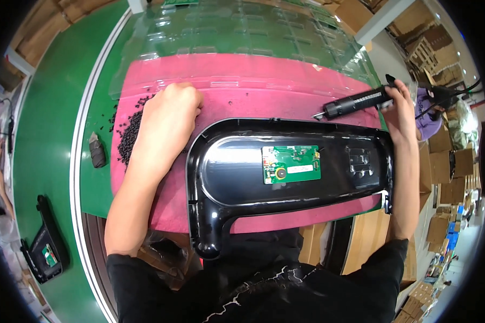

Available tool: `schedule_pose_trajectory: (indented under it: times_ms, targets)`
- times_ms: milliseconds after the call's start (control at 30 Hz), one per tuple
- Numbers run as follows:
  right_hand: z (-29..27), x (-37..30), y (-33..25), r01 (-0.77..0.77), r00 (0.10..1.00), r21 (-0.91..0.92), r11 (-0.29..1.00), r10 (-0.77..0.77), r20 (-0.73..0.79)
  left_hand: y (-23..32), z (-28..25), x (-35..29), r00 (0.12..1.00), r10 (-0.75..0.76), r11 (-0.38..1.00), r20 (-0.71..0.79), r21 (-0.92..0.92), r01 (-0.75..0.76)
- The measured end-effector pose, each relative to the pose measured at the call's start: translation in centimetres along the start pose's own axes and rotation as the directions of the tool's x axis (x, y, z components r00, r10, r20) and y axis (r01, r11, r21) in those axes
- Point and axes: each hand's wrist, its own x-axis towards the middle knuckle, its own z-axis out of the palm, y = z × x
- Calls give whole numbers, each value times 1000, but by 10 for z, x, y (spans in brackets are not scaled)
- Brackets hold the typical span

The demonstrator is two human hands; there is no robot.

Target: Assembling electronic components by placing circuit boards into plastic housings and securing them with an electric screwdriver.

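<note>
My right hand is wrapped round the rear of a black electric screwdriver, whose thin bit points left above the pink mat. At the left, my left hand is closed with its fingers curled under, beside a heap of small black screws. Whatever its fingertips hold is hidden. Between my arms lies a glossy black plastic housing, hollow side up, with a rim and a bent arm at its lower left. A green circuit board sits inside the housing, apart from both hands.
Clear plastic trays cover the far part of the pink mat. A dark wrapped roll lies left of the screws. Another black housing with a board rests on the green surface at far left. Cardboard boxes and a person in purple are at right.
</note>
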Motion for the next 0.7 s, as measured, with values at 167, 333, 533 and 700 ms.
schedule_pose_trajectory:
  times_ms: [167,333,533,700]
  targets:
    - [91,-29,6,502,858,206,840,-514,6,-6,3,-2,1000,29,999,-10,18,-29]
    - [117,-58,-1,-40,950,519,854,-129,286,-6,7,1,993,75,995,-87,-58,-81]
    - [121,-109,-43,68,910,784,617,-362,205,40,-12,-8,979,64,729,-192,-661,-177]
    - [132,-146,-45,21,746,832,554,-563,356,50,0,-21,969,193,324,152,-942,83]
